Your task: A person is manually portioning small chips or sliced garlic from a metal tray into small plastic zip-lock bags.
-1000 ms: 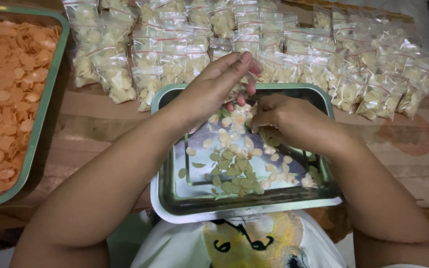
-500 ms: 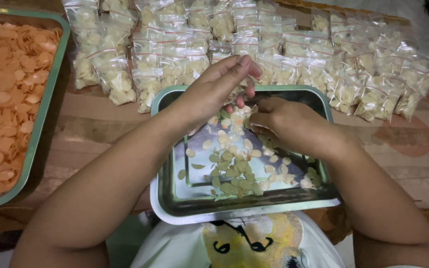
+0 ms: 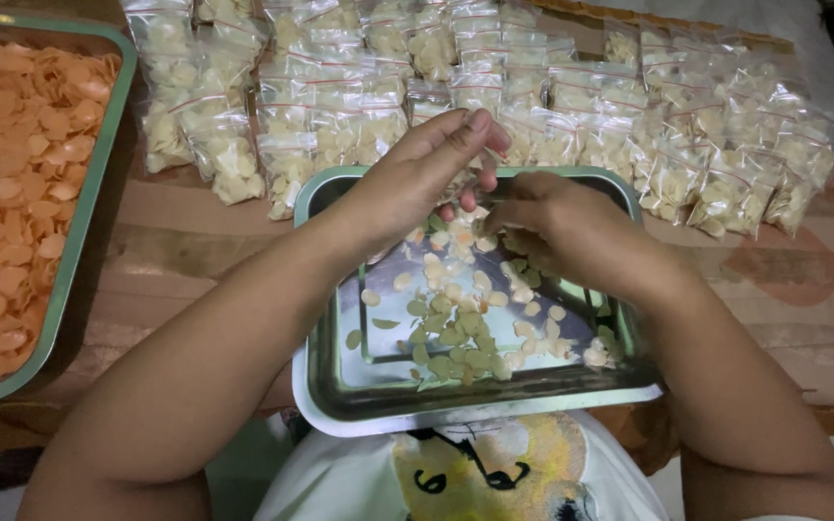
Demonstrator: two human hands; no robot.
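Over steel tray (image 3: 340, 396): L hand (image 3: 417, 178), R hand (image 3: 557, 227) w/ chips (image 3: 460, 323).

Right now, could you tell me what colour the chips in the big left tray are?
Orange, seen in the head view: the chips.

Pale flat chips (image 3: 460, 328) – loose, scattered thin – inside steel tray (image 3: 340, 386).

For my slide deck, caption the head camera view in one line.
Both hands, left hand and right hand, meet over a steel tray of pale chips, bagged chips behind.
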